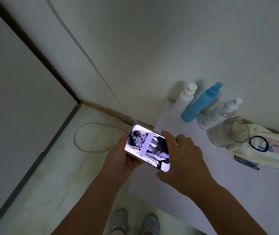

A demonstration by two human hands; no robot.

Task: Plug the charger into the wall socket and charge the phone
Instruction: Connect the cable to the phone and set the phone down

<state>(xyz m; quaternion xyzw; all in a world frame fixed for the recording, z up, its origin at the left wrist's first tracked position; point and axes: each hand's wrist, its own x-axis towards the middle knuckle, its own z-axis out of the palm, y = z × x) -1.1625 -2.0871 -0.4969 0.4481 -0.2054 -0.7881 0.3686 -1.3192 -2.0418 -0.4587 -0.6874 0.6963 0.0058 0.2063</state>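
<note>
The phone (148, 147) has a lit lock screen showing 5:00 and a pale case. It is held flat above the left edge of the white table (220, 184). My left hand (121, 160) grips it from underneath on its left side. My right hand (184, 160) lies over its right end, fingers spread and touching the edge. A white cable (91, 138) loops on the floor and runs up the wall from near the phone's far end. No wall socket or charger plug is visible.
Along the wall on the table stand a white bottle (183, 100), a blue bottle (201, 102) and a clear spray bottle (218, 114). A glass jar (228, 134) and a wipes pack (269, 150) with a black hair tie sit at right. A door (16, 82) is on the left.
</note>
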